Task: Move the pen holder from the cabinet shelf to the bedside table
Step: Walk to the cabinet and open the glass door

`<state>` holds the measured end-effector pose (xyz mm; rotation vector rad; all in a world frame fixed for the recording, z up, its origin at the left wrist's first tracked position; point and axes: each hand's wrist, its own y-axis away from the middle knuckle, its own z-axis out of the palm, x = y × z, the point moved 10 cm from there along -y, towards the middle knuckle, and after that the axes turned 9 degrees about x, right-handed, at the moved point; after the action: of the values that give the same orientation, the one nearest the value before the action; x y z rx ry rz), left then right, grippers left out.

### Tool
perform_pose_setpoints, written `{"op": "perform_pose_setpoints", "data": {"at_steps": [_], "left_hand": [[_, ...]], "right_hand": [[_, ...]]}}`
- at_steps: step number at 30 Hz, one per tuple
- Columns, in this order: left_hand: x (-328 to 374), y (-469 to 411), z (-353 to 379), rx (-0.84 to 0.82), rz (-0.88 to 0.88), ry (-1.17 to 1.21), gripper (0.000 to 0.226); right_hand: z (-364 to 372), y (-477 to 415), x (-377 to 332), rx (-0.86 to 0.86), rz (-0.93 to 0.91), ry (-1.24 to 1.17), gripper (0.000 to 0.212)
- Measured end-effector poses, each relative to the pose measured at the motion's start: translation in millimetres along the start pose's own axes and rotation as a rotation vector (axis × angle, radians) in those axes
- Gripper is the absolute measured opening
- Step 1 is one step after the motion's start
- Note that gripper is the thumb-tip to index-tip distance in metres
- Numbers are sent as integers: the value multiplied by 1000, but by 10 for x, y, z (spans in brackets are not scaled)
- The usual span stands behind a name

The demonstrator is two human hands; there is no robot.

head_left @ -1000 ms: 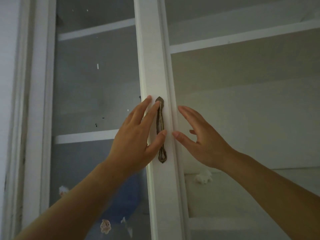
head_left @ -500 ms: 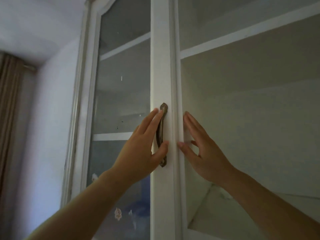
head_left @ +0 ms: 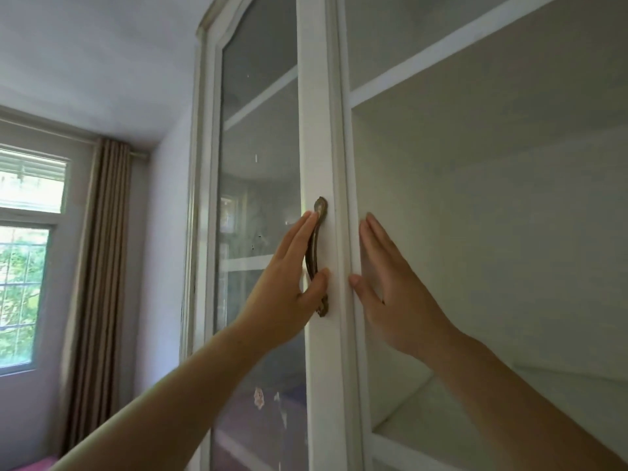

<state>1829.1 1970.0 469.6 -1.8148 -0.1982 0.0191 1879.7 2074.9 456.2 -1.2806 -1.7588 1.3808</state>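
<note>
No pen holder shows in this view. I stand close to a white cabinet with a glass door (head_left: 258, 164). My left hand (head_left: 289, 294) lies along the bronze door handle (head_left: 320, 209), fingers on its left side and thumb pressed on its right, pinching it. My right hand (head_left: 390, 294) is flat and spread, its fingertips and thumb against the right edge of the door's white stile (head_left: 316, 130). To the right of the stile is the cabinet's pale interior with white shelves (head_left: 441, 62), and what I see of them is bare.
A window (head_left: 23, 266) and a brown curtain (head_left: 98, 249) are at the left, beyond the cabinet's side. Behind the glass, low down, I make out a small pale figure (head_left: 259, 398) and dark blurred shapes. A lower shelf (head_left: 424, 419) runs at the bottom right.
My view has swung left, bringing the window and curtain into sight. Both hands keep the same places on the handle and the door edge.
</note>
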Motion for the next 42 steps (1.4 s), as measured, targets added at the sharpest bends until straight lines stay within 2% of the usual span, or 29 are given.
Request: {"op": "perform_pose_setpoints", "data": {"at_steps": [20,24,30,35,42], "left_hand": [[94,81,-215,-23,-3,22,67],[99,92,-257,-36,-15,-18,66],[69,90,-268,-61,22,-161,68],[99,114,-329,-61,56,-94,67],[133,167,-513,-43,73,-17,67]], "right_hand": [[-15,159,-85,-16,56,-57,64],[-12,458,-299,91,20,-90,57],[247,848,-423,164,37,-98,61],[344,913,-558,231,17,-97,62],[381,979,-619,296,90,-69,61]]}}
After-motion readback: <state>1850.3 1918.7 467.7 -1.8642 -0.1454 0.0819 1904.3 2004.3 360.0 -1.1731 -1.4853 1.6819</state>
